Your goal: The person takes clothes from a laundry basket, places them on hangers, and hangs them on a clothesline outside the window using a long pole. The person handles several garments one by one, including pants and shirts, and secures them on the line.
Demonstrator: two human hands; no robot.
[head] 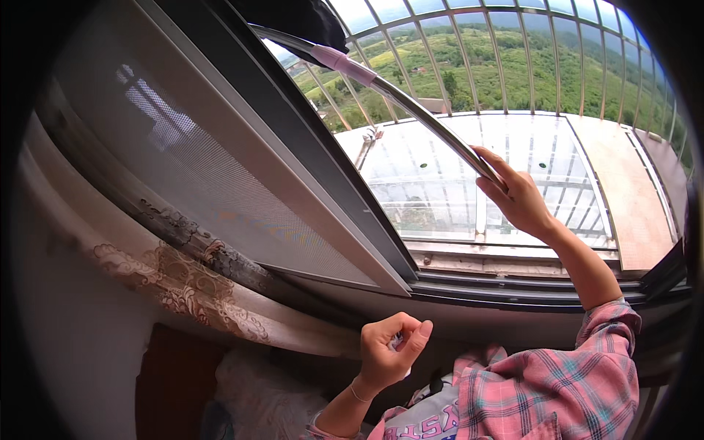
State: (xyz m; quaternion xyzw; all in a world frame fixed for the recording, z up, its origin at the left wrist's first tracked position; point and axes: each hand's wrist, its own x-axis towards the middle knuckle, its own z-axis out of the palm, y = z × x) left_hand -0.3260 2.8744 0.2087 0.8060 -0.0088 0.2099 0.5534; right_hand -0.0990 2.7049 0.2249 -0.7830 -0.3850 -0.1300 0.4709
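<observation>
My right hand (517, 198) reaches out through the open window and grips the lower end of a slim metal pole (423, 115). From my fingers the pole slants up to the left, with a pink plastic collar (344, 65) along it. Its upper end runs past a black cloth-like thing (308, 25) beside the window frame; whether they touch I cannot tell. Lower down, inside the room, my left hand (390, 346) is curled in a fist. A bit of something white and patterned shows between its fingers, mostly hidden.
A dark window frame (330, 159) and a mesh screen panel (231, 181) stand to the left, beside patterned curtains (192, 286). Below my right arm runs the window track (511, 289). Outside, metal bars (489, 60) enclose a ledge with clear panels (440, 143) and a board (621, 187).
</observation>
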